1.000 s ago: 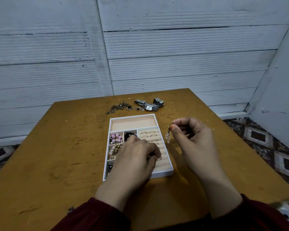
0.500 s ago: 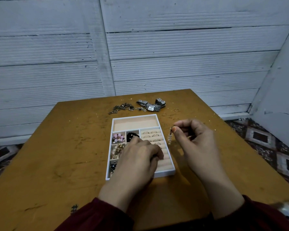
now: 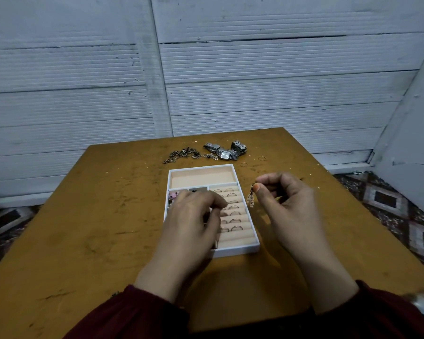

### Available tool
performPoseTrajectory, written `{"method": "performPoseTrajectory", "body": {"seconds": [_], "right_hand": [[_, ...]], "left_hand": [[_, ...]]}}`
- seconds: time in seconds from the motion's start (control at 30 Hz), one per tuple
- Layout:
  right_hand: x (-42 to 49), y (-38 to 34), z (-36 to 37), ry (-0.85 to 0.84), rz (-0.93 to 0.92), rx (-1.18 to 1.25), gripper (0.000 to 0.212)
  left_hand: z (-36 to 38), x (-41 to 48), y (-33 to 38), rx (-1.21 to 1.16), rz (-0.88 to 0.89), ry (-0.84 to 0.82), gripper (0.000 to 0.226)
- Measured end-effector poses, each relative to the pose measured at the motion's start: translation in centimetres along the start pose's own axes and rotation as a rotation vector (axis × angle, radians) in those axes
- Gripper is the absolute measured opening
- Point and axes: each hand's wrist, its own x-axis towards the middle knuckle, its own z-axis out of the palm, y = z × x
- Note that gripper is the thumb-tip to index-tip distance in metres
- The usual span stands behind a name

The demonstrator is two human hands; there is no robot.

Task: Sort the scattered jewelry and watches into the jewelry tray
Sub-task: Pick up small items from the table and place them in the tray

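Observation:
A white jewelry tray [image 3: 235, 250] with peach lining sits mid-table, its ring rolls [image 3: 233, 214] holding several rings. My right hand [image 3: 287, 204] pinches a dangling beaded earring [image 3: 251, 198] just right of the tray. My left hand [image 3: 194, 216] rests over the tray's left compartments, fingers curled down; what they touch is hidden. Pink beads [image 3: 173, 195] show beside it. Beyond the tray lie silver watches [image 3: 227, 151], a dark chain [image 3: 181, 154] and two loose rings [image 3: 262, 158].
The brown wooden table [image 3: 96, 228] stands against a white panelled wall [image 3: 206, 81]. Patterned floor tiles [image 3: 389, 204] show to the right. The tray's long top compartment [image 3: 202, 176] holds nothing.
The view has shifted slightly. My right hand holds the earring at about the same spot beside the tray; my left hand stays over the left compartments.

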Motion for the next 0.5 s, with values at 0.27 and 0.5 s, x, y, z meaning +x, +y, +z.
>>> {"method": "performPoseTrajectory", "body": {"seconds": [0.27, 0.5], "right_hand": [[-0.4, -1.5, 0.9, -0.034, -0.007, 0.114, 0.016], [-1.5, -2.2, 2.2, -0.078, -0.02, 0.152, 0.012]], "left_hand": [[-1.8, -1.9, -3.1, -0.072, -0.155, 0.272, 0.027], [-3.4, -4.9, -6.7, 0.292, -0.436, 0.101, 0.035]]}}
